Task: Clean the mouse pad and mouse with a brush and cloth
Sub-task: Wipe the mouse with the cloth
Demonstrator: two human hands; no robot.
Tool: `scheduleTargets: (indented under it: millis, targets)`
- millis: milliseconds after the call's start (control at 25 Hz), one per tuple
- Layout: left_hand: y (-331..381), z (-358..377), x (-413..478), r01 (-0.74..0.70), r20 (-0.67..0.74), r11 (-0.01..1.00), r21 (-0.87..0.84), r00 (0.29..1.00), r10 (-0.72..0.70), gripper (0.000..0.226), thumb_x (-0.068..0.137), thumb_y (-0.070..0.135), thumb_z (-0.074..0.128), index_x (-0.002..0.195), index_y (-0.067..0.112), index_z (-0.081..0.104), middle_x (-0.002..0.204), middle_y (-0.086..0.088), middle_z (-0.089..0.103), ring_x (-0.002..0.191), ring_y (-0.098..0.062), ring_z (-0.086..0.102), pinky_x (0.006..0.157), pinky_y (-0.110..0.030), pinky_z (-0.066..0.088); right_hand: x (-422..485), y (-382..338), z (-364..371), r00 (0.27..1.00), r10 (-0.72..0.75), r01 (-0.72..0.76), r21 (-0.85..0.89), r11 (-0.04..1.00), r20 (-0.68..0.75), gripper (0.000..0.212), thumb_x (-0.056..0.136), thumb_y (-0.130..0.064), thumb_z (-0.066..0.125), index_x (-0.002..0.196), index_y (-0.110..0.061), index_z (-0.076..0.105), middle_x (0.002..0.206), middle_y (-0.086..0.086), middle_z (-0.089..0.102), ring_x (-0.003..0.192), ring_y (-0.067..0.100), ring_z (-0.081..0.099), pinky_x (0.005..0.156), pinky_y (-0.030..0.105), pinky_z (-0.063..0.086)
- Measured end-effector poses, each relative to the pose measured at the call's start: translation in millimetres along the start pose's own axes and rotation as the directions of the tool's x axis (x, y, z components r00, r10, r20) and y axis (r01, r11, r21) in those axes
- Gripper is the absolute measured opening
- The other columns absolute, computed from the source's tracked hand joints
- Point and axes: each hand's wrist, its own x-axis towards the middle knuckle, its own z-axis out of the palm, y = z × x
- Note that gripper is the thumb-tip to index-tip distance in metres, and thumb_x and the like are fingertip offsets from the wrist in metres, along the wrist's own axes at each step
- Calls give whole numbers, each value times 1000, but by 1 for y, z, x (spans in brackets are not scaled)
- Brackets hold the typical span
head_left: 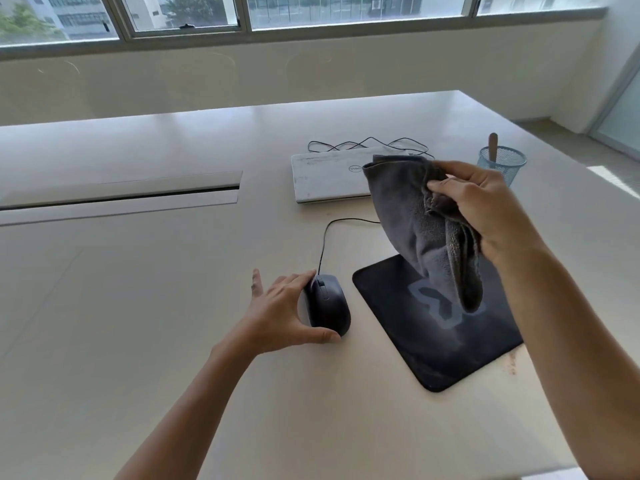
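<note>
A black wired mouse (329, 304) lies on the white table (138, 306), just left of the black mouse pad (415, 341) with a pale logo. My left hand (280, 313) holds the mouse from its left side, thumb at the near end and fingers at the far end. My right hand (485, 209) is raised above the pad and grips a bunched grey cloth (429, 230), which hangs down over the pad's far part. A wooden brush handle (493, 147) sticks out of a blue mesh cup (502, 166) at the back right.
A closed white laptop (329, 178) lies behind the pad, with a thin black cable (367, 144) looped behind it. The mouse cord (323, 244) runs toward the laptop. A cable slot (121, 197) cuts the table at the left. Crumbs (512, 362) lie by the pad's right edge.
</note>
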Motion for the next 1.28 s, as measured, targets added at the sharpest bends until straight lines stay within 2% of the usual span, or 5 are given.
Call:
scheduleTargets:
  millis: [400,640,800,1160,1280]
  targets:
    - [-42,-23,22,-86,-112,993,-83,991,77,114,54,81,62,148,22,36,142,3,50,136,-15,38,119,-49,-11,-9,-9,-13,997,-27,29,22,999,-75,27,88,-4,60,104,-19,76,80,-4,77,72,8,70,62,19,56]
    - [-65,-32,39,-54,-109,983,-176,993,35,108,54,72,71,146,25,40,140,5,51,129,-16,40,108,-33,25,-10,-9,-17,991,-43,42,-7,999,-130,27,85,-7,63,91,-27,79,78,-5,76,70,7,70,61,18,55]
    - [-80,-38,47,-49,-123,979,-200,992,24,102,55,66,74,144,27,44,137,6,54,127,-18,43,104,-33,33,-12,-5,-15,989,-31,30,-9,1000,-148,27,85,-6,63,89,-27,79,77,-5,76,69,7,70,61,18,54]
    - [-101,-41,56,-21,-54,970,-242,998,9,104,51,73,71,144,38,39,137,7,51,131,-17,38,104,-32,31,-11,0,-6,982,-8,8,-3,1000,-188,26,84,-5,63,90,-25,79,77,-3,76,70,10,70,62,19,55]
    - [-103,-43,57,4,0,972,-234,1000,-4,110,51,74,70,148,42,29,147,3,42,140,-18,27,115,-40,25,-9,0,-4,978,-2,2,2,1000,-207,26,83,-7,63,88,-26,79,78,-3,77,72,11,71,64,22,57]
